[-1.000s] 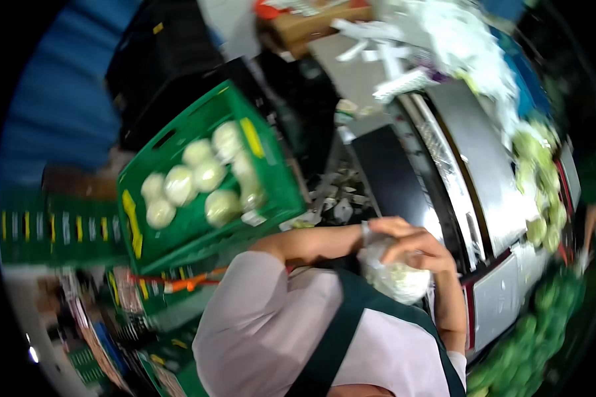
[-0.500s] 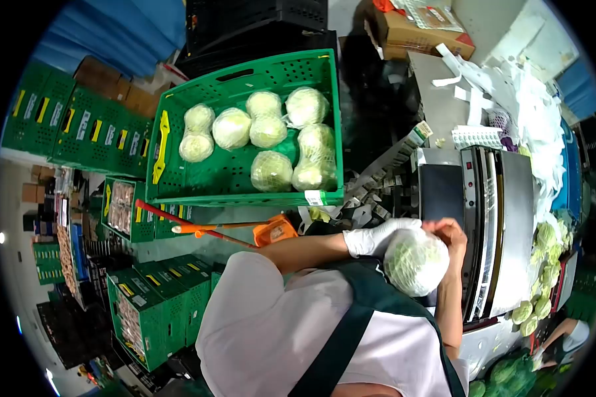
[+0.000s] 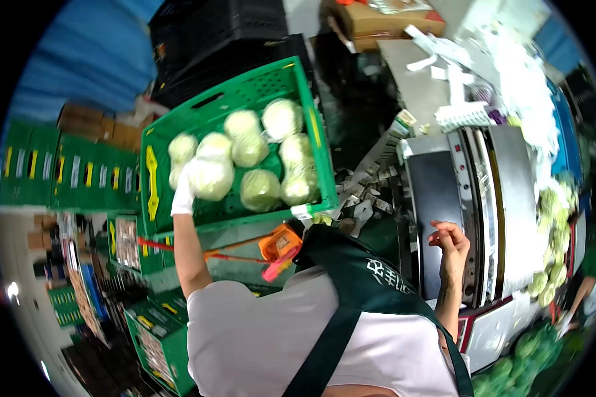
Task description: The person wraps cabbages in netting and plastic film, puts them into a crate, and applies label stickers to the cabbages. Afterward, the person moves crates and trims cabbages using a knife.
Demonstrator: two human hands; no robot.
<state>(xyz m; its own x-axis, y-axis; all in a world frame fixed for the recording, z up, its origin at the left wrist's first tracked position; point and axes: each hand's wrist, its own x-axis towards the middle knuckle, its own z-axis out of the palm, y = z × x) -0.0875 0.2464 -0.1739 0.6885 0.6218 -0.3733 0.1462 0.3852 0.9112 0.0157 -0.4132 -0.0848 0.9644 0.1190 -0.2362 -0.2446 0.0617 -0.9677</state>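
My left hand (image 3: 184, 190), in a white glove, grips a wrapped cabbage (image 3: 213, 178) inside the green crate (image 3: 258, 210). That cabbage is over the near side of the crate, in front of another pale cabbage (image 3: 214, 143) that it partly covers. Several more wrapped cabbages (image 3: 283, 119) sit around it, some stacked in pairs. Bare and holding nothing, my right hand (image 3: 450, 239) hovers beside the wrapping machine (image 3: 437, 198), its fingers loosely bent and apart.
An orange dustpan (image 3: 281, 243) and a red-handled tool lie below the crate. Loose labels (image 3: 371, 182) litter the dark area beside the machine. Unwrapped cabbages (image 3: 548, 278) line the right, near another person's arm (image 3: 579, 301). Stacked green crates (image 3: 89, 165) stand left.
My left hand has carried the wrapped cabbage from in front of my chest leftward into the crate. My right hand has let go of it and stays near the machine.
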